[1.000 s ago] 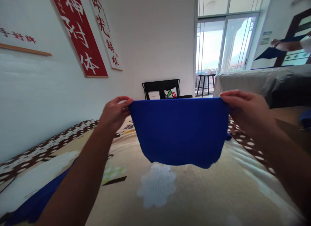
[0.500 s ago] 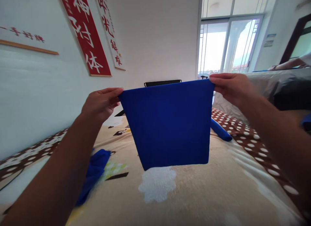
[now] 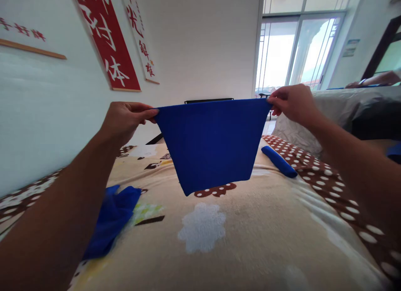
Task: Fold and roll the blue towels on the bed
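i see a blue cloth [image 3: 213, 142] held up by its two top corners, its upper edge drawn straight and the rest hanging flat over a patterned blanket [image 3: 250, 241]. the left hand [image 3: 125, 117] has its fingers pinched closed on one corner, and the right hand [image 3: 291, 101] grips the other just as tightly, a little higher. a crumpled blue cloth [image 3: 114, 222] lies by the left forearm; a blue roll [image 3: 280, 161] rests to the right, near the blanket's polka-dotted border.
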The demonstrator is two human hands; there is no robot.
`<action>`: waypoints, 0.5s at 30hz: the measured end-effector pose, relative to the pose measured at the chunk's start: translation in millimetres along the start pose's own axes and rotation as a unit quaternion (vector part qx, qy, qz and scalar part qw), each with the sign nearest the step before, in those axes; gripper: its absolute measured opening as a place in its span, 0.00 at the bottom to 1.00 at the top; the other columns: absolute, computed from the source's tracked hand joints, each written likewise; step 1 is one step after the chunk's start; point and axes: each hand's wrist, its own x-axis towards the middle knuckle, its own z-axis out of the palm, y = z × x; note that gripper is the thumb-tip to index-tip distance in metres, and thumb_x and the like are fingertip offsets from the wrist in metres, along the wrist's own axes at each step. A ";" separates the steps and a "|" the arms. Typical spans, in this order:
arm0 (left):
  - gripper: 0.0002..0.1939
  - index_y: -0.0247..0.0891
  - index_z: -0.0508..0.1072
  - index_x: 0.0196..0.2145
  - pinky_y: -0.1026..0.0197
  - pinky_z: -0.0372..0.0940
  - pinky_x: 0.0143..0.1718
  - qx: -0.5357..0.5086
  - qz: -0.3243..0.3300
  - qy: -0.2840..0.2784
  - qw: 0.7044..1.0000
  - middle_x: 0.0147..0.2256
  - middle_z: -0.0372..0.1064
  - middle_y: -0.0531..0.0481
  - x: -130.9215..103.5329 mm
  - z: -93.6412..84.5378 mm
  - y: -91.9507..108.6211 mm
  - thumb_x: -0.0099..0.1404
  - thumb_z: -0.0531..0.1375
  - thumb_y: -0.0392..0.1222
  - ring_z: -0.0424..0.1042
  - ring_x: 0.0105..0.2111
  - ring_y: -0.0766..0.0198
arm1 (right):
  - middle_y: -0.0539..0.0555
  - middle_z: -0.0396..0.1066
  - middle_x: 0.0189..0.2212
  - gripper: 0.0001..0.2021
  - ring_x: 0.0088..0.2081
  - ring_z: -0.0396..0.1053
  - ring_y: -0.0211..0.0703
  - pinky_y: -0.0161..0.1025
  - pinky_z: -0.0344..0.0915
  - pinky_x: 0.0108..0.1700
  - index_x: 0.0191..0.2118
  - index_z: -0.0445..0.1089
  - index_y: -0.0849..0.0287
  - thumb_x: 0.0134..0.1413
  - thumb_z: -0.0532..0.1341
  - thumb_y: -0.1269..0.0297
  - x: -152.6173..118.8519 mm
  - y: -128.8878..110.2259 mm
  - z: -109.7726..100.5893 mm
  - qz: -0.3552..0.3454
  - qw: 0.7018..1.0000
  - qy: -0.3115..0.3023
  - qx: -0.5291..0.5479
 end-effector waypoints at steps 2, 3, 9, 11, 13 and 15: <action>0.22 0.18 0.74 0.38 0.66 0.55 0.32 -0.019 -0.001 -0.010 1.000 0.23 0.71 0.54 2.4 -0.3 -2.6 0.54 0.72 0.41 0.68 0.26 0.73 | 0.53 0.75 0.23 0.27 0.22 0.64 0.22 0.29 0.57 0.33 0.37 0.72 0.82 0.60 0.58 0.53 2.7 4.5 -1.1 0.002 1.000 -0.007 0.002; 0.20 0.20 0.74 0.38 0.66 0.56 0.31 -0.029 -0.004 -0.014 0.999 0.23 0.70 0.55 3.2 -1.0 -3.6 0.55 0.71 0.41 0.68 0.25 0.73 | 0.53 0.75 0.24 0.26 0.22 0.63 0.22 0.29 0.56 0.32 0.36 0.72 0.82 0.60 0.57 0.53 4.0 7.7 -1.2 0.004 1.000 -0.012 0.004; 0.16 0.29 0.74 0.33 0.69 0.54 0.22 -0.062 -0.080 -0.053 0.993 0.20 0.66 0.57 1.2 7.0 -31.6 0.52 0.72 0.41 0.62 0.19 0.75 | 0.52 0.72 0.19 0.16 0.18 0.59 0.25 0.30 0.55 0.27 0.35 0.73 0.75 0.61 0.60 0.61 7.9 36.2 31.4 0.050 0.994 -0.065 0.065; 0.16 0.32 0.74 0.32 0.69 0.47 0.16 -0.066 -0.125 -0.062 0.988 0.15 0.63 0.58 -0.5 20.9 -55.9 0.50 0.72 0.43 0.57 0.14 0.75 | 0.51 0.70 0.16 0.11 0.16 0.60 0.28 0.30 0.56 0.24 0.35 0.72 0.71 0.62 0.61 0.65 5.6 46.7 58.9 0.078 0.988 -0.089 0.101; 0.17 0.33 0.72 0.31 0.68 0.45 0.14 -0.071 -0.166 -0.064 0.982 0.16 0.67 0.53 0.5 37.4 -81.6 0.49 0.72 0.45 0.59 0.12 0.72 | 0.51 0.70 0.17 0.09 0.16 0.64 0.31 0.30 0.56 0.21 0.33 0.71 0.66 0.62 0.60 0.66 3.7 56.2 87.5 0.105 0.979 -0.104 0.139; 0.19 0.35 0.71 0.32 0.68 0.50 0.14 -0.076 -0.185 -0.064 0.978 0.23 0.75 0.45 5.9 50.7 -99.8 0.48 0.72 0.46 0.67 0.14 0.68 | 0.53 0.72 0.20 0.09 0.17 0.67 0.33 0.30 0.55 0.18 0.32 0.68 0.63 0.63 0.59 0.64 5.6 64.0 108.6 0.122 0.972 -0.102 0.173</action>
